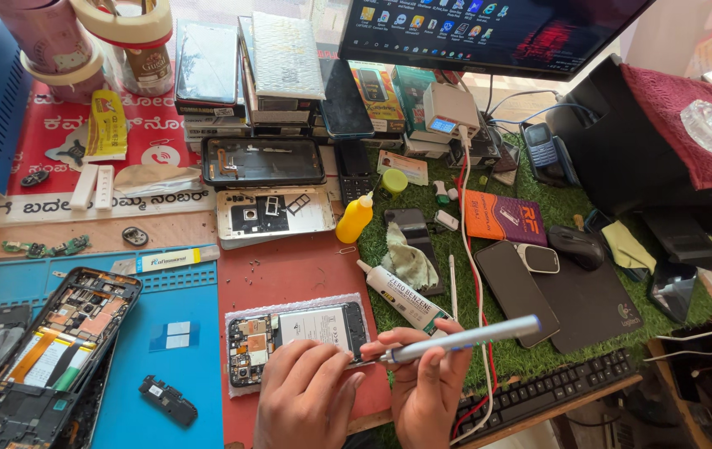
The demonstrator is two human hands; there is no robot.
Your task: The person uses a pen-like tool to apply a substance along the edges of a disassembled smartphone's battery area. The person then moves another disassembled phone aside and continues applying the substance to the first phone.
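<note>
right hand (427, 387) pinching silver screwdriver (464, 339), tip at phone's right edge | left hand (304, 395) fingers together, pressed flat on phone's near edge | phone (298, 334) back off, white battery and circuit board bared, on red mat (289, 266) | glue tube (402, 295) just right of phone

A smooth metallic screwdriver (464, 338) is held over an opened phone (298, 337) with matt battery and exposed boards; red matt mat (289, 266), rough green turf (556, 208)
</note>
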